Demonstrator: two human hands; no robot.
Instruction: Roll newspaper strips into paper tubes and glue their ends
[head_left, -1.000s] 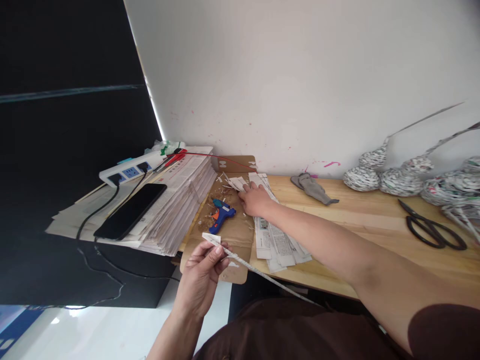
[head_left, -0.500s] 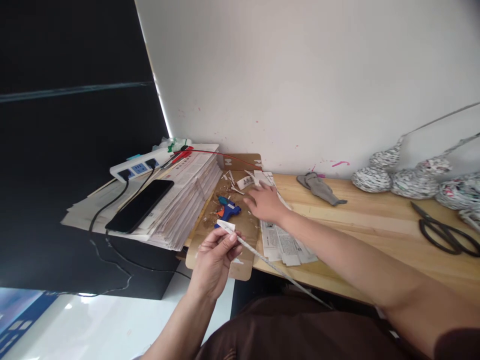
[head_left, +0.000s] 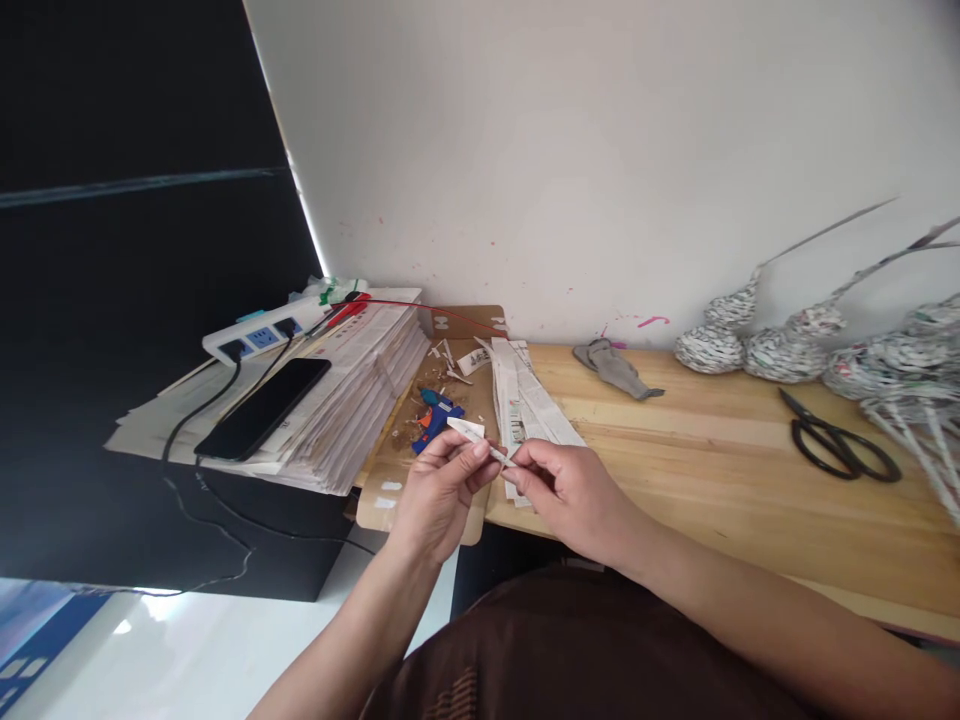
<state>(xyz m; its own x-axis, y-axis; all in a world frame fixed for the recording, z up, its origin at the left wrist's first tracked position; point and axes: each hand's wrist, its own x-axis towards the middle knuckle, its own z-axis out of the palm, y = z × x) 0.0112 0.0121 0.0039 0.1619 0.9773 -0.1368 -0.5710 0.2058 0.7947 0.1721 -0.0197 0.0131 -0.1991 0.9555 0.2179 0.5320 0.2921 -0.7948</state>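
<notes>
A thin rolled paper stick point(head_left: 498, 456) with a white pointed paper end is held low over the table edge. My left hand point(head_left: 435, 495) pinches it just below the pale tip. The thumb and fingers of my right hand point(head_left: 581, 495) close on the stick a little farther right, close to the left fingertips. The rest of the stick is hidden behind my right hand. Just beyond my left hand lies a blue glue gun point(head_left: 442, 425) on a brown cardboard sheet point(head_left: 386, 512). Cut newspaper strips point(head_left: 517, 395) lie beyond both hands.
On the left, a stack of paper point(head_left: 382, 360) carries a power strip point(head_left: 262, 335) and a black phone point(head_left: 264, 408). A grey glove-like cloth point(head_left: 619, 370), black scissors point(head_left: 840, 440) and woven paper gourd shapes point(head_left: 712, 345) are on the wooden table to the right. Paper scraps litter the cardboard.
My right hand has come back from the newspaper strips and closed on the paper stick beside my left hand. The view has shifted slightly to the right.
</notes>
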